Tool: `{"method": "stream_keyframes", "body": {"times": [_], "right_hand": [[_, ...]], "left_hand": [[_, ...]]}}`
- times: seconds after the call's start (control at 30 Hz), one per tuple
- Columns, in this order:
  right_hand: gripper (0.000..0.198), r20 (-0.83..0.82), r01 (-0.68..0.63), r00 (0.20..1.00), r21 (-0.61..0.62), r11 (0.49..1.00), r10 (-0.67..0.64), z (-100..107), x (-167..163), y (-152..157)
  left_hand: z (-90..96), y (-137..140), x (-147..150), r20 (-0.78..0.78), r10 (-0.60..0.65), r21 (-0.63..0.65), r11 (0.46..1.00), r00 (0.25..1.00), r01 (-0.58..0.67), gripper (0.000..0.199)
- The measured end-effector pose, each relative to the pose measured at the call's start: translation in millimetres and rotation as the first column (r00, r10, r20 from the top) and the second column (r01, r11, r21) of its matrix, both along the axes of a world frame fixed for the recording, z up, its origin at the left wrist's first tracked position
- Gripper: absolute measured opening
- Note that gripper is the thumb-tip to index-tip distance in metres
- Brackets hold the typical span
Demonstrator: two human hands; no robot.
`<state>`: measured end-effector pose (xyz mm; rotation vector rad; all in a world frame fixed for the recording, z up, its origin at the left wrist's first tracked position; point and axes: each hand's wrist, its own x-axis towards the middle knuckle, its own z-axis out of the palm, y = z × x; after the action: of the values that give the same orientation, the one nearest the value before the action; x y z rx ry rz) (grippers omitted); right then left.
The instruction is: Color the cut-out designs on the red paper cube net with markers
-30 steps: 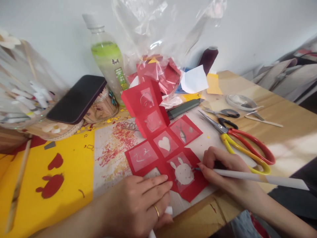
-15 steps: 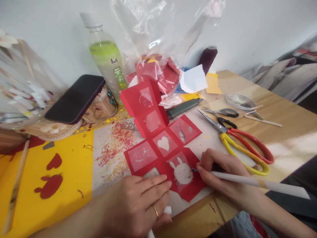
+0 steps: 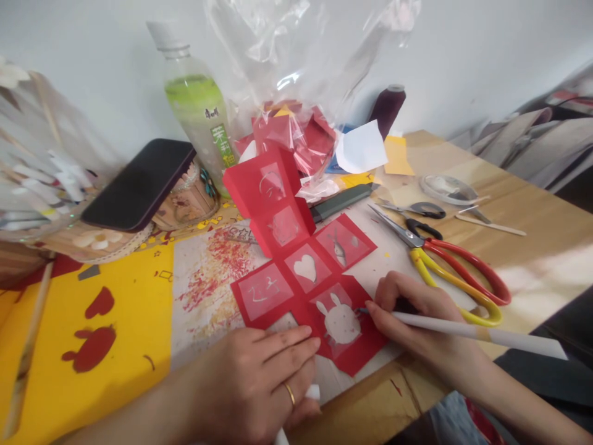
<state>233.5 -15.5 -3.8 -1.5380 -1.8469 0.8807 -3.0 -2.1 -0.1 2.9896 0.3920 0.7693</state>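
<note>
A red paper cutout (image 3: 301,303) made of joined square panels lies unfolded, several panels holding clear windows. The nearest panel carries a white rabbit head (image 3: 341,322); the panel behind it has a white heart (image 3: 305,269). My right hand (image 3: 412,321) pinches a slim white-handled tool (image 3: 482,332) like a pen, its fine tip at the rabbit's right edge. With fingers together, my left hand (image 3: 273,377) rests at the cutout's near left edge. A white stick-like thing (image 3: 314,392) shows from under its fingers, its middle hidden by the hand.
Red-and-yellow-handled scissors (image 3: 456,269) lie right of the cutout, with smaller black scissors (image 3: 424,210) behind. A phone (image 3: 139,183) leans on decorated containers. A green drink bottle (image 3: 199,114) and a clear bag (image 3: 296,133) of scraps stand behind. Yellow paper (image 3: 139,278) lies left.
The tool's far end has swung slightly left and down in my right hand, and its tip stays by the rabbit's edge. My left hand holds its place.
</note>
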Motion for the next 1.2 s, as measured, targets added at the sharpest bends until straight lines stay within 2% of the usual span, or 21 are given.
{"method": "stream_keyframes", "body": {"times": [0.53,0.77,1.07,1.2], "right_hand": [[0.023,0.022,-0.004,1.0,0.001,1.0,0.004,1.6,-2.2,-0.2],[0.026,-0.122,0.055,0.991,0.06,0.997,-0.047,3.3,-0.6,2.0],[0.025,-0.082,-0.04,0.996,-0.015,0.999,0.039,3.3,-0.5,-0.8],[0.025,-0.054,-0.057,0.997,-0.007,0.998,0.057,3.9,-0.6,-1.0]], "left_hand": [[1.4,0.0,0.3,-0.007,-0.01,-0.013,1.0,1.0,0.01,0.024],[1.0,-0.1,0.0,-0.006,-0.002,-0.005,1.0,1.0,0.002,0.025],[-0.1,-0.8,-0.2,-0.001,-0.004,-0.005,1.0,1.0,0.004,0.025],[-0.6,-1.1,-0.8,-0.004,-0.002,-0.007,1.0,1.0,0.002,0.025]]}}
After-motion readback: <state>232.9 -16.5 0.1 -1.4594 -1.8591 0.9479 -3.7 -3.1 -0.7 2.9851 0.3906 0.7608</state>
